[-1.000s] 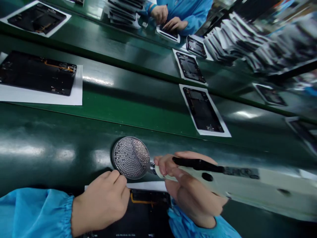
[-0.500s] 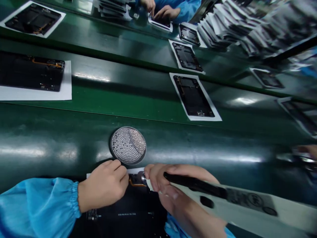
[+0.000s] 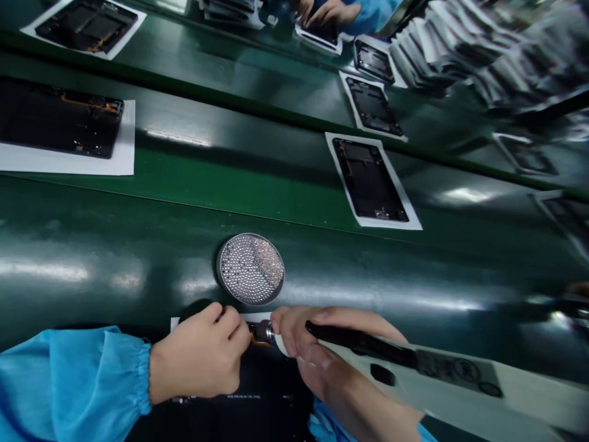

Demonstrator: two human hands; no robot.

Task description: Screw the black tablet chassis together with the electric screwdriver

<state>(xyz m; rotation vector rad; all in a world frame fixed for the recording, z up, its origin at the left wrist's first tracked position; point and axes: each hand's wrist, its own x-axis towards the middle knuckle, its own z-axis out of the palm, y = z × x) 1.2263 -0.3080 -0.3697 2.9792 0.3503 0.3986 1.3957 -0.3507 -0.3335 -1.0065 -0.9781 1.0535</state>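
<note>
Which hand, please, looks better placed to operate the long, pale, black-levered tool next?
Probably the right hand: it grips the tool, fingers beside the black lever, metal tip toward the flat black panel. The left hand is curled near the tip.

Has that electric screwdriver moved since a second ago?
Yes: relative to the round screw tray, the electric screwdriver has moved down the picture.

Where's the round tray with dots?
The round grey tray sits left of centre in the head view, on the green surface just beyond the left hand.
</note>
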